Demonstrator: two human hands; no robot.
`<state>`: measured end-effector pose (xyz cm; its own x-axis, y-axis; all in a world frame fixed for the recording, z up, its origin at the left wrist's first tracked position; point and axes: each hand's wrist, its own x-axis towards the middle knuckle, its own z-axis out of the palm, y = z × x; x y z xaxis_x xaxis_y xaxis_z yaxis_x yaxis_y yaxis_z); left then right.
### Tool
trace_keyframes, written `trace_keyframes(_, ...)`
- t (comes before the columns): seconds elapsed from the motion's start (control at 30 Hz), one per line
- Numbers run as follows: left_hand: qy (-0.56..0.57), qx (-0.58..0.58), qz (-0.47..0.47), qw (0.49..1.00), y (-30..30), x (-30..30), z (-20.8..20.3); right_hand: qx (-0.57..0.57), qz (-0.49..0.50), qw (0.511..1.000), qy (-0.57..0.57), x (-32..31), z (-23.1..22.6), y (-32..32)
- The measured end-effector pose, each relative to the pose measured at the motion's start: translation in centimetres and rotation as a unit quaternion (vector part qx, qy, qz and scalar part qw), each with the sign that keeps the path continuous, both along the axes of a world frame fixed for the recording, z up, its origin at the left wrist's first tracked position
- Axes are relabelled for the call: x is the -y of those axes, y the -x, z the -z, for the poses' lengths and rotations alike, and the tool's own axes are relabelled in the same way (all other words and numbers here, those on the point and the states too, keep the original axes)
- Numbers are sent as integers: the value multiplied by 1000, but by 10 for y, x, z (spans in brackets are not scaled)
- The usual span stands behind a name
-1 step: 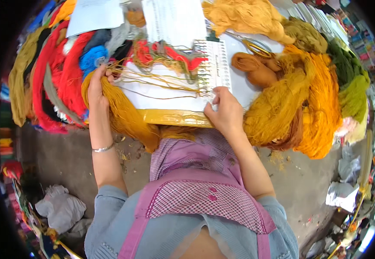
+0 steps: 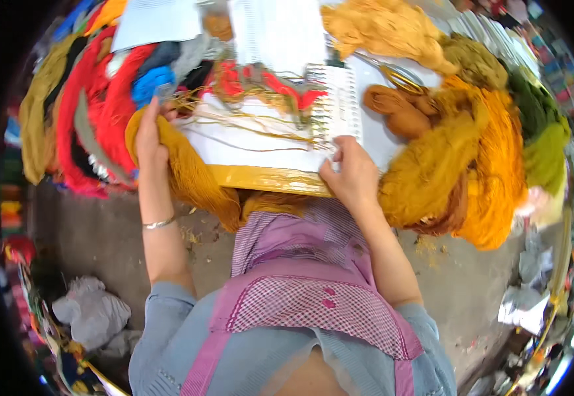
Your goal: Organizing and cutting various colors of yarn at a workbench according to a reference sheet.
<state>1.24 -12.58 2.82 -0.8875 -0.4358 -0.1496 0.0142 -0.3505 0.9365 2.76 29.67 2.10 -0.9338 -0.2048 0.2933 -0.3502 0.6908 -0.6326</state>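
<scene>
My left hand (image 2: 151, 144) is closed around the end of a mustard skein of yarn (image 2: 194, 171), which hangs over the table's front edge. Loose mustard strands (image 2: 247, 124) stretch from beside that hand across white paper to a white card with punched holes (image 2: 341, 105). Short tufts of red, grey and tan yarn (image 2: 270, 82) are tied along the card's left side. At the card's lower end my right hand (image 2: 353, 170) has thumb and forefinger pinched together; whatever lies between them is too small to make out.
Red skeins (image 2: 112, 99) and a blue bundle (image 2: 153, 84) lie at the left. Scissors with gold handles (image 2: 402, 78) rest beyond a brown skein (image 2: 399, 112). Orange yarn (image 2: 498, 171) hangs off the right side. Yellow tape (image 2: 273, 179) covers the table's front edge.
The view has shifted slightly, so the table and yarn sit a little farther right in the picture. Both hands keep nearly the same places over the work.
</scene>
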Motion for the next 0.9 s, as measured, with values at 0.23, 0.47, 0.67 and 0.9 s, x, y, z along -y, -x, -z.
trace_keyframes(0.23, 325, -136, 49, 935, -68, -111, -94, 133, -83, 974, 161, 4, -34, -12)
trace_keyframes(0.47, 594, -201, 110, 771, -92, -174, -155, 45, -375, 873, 310, 97, -127, -48)
trace_keyframes(0.67, 227, 34, 400, 887, -86, -140, -136, 454, -377, 623, 514, 82, -118, -41)
trace_keyframes(0.9, 299, -112, 158, 934, -132, -183, -116, 493, -341, 458, 657, 49, -79, -2)
